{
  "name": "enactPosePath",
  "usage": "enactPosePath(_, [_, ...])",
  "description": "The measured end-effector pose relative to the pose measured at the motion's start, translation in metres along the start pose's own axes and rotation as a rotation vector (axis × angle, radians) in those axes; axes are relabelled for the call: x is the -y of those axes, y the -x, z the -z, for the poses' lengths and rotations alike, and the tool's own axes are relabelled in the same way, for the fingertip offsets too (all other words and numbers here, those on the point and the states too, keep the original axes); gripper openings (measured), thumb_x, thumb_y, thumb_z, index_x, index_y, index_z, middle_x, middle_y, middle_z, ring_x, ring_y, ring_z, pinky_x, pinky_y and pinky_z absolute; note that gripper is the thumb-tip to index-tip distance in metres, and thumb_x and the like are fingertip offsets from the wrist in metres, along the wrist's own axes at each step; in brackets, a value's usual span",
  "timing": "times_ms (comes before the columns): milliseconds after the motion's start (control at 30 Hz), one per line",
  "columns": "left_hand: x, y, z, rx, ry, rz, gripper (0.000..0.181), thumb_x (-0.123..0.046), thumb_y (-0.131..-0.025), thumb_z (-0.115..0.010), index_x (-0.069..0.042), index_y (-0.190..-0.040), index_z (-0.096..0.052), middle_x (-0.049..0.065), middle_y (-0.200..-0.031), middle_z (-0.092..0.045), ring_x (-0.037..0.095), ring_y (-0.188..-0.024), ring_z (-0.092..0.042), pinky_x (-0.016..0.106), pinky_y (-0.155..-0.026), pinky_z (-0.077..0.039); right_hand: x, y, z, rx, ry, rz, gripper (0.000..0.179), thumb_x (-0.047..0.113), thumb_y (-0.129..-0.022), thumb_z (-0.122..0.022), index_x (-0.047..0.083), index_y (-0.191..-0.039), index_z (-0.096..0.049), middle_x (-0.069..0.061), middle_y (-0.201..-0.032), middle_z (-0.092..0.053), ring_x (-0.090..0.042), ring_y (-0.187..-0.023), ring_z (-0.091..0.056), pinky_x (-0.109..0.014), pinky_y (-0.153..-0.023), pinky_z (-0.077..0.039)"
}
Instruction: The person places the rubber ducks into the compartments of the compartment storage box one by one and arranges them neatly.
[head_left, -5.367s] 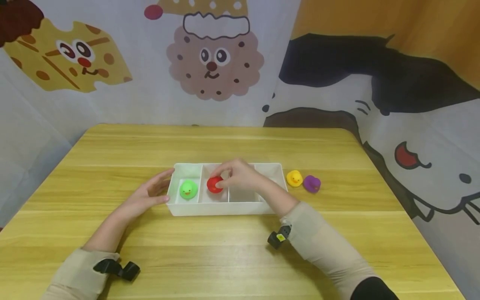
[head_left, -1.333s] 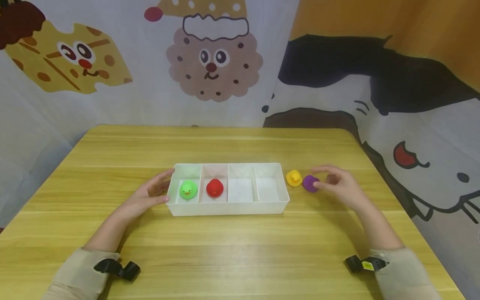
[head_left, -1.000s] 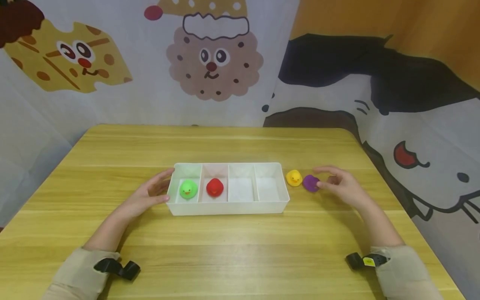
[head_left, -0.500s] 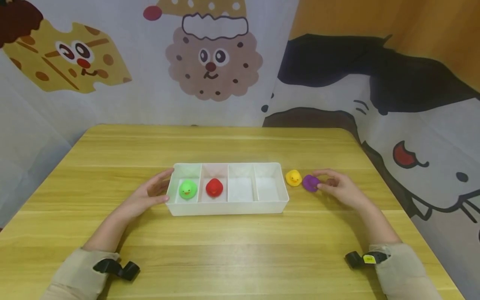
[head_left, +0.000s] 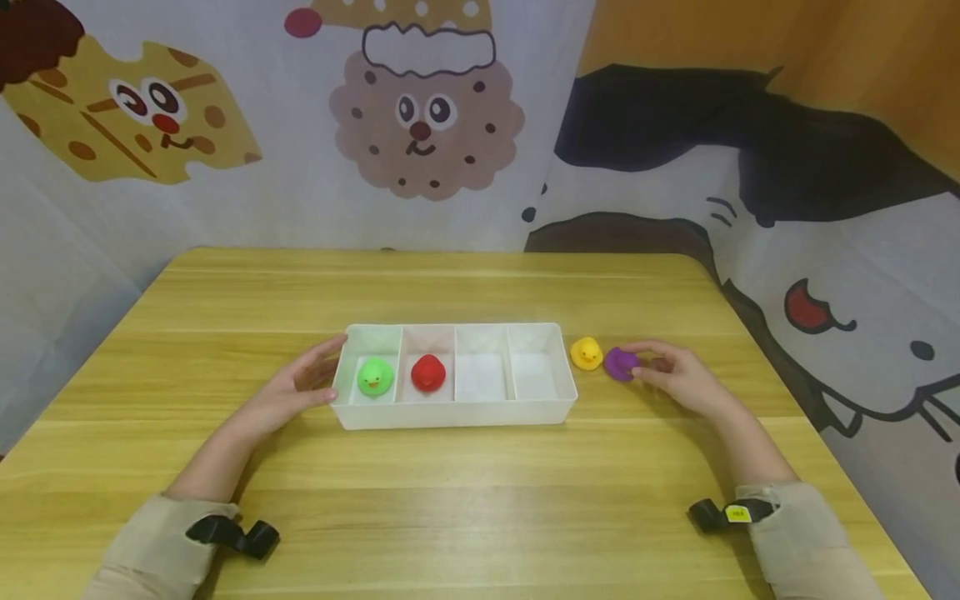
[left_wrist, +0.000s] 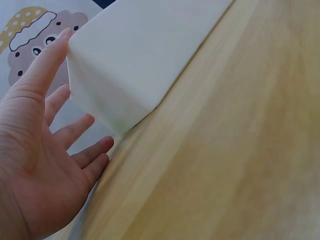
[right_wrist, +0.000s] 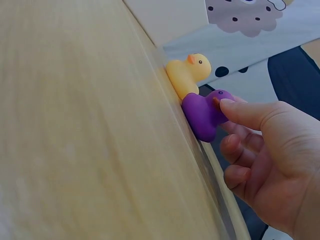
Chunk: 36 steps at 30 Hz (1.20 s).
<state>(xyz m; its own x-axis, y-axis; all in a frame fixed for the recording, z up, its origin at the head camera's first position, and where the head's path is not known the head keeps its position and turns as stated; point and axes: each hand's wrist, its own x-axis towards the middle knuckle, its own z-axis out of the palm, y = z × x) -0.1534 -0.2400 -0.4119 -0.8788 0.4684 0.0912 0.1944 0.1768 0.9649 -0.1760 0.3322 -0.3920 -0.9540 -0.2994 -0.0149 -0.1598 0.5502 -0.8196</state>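
purple duck (head_left: pixel 620 364), yellow duck (head_left: pixel 586 353), white tray (head_left: pixel 450 414)

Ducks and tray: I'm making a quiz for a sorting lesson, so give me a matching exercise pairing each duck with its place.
Things:
1. green duck
2. red duck
3. yellow duck
4. purple duck

Places:
A. on the table, touched by the right hand
B. leftmost compartment of the white tray
C. on the table, just right of the tray
D. second compartment from the left

Pairs: 1-B, 2-D, 3-C, 4-A
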Motion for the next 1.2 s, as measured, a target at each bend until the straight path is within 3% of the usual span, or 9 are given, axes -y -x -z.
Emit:
enactPosePath(400, [0.000,0.000,0.000,0.007,0.016,-0.006,0.072,-0.001,-0.093,-0.057,-0.009,-0.153,-0.020,0.026,-0.152,-0.023,0.046,-0.134,-0.024,0.020,-0.095,-0.037,0.000,0.001,0.001,-0.052,0.063,-0.005,0.037,0.018,-0.093,-0.065,0.008,-0.127,-0.059,-0.015,-0.085,-0.063,-0.024,-0.064,-0.057,-0.031,-0.054,-0.048])
enactPosePath(600, [-0.001,0.000,0.000,0.005,0.022,-0.005,0.072,-0.002,-0.093,-0.058,-0.009,-0.153,-0.020,0.026,-0.151,-0.023,0.045,-0.134,-0.024,0.020,-0.095,-0.037,0.006,0.004,0.004,-0.089,0.075,0.004,0.038,0.020,-0.091,-0.067,0.009,-0.126,-0.059,-0.019,-0.069,-0.058,-0.017,-0.053,-0.047,-0.027,-0.046,-0.039])
enactPosePath(900, [0.000,0.000,0.000,0.009,0.022,-0.002,0.072,-0.001,-0.093,-0.057,-0.010,-0.153,-0.019,0.025,-0.152,-0.022,0.045,-0.134,-0.023,0.019,-0.094,-0.037,0.015,0.007,0.006,-0.152,0.077,0.063,0.033,0.017,-0.090,-0.069,0.007,-0.121,-0.062,-0.002,-0.056,-0.045,-0.008,-0.046,-0.035,-0.028,-0.038,-0.032])
enactPosePath(1200, [0.000,0.000,0.000,0.012,0.026,-0.004,0.072,-0.001,-0.093,-0.057,-0.009,-0.153,-0.019,0.026,-0.151,-0.023,0.046,-0.134,-0.024,0.020,-0.094,-0.037,0.029,0.010,0.005,-0.167,0.091,0.085,0.034,0.018,-0.090,-0.069,0.007,-0.121,-0.061,-0.002,-0.055,-0.043,-0.011,-0.046,-0.034,-0.029,-0.039,-0.031])
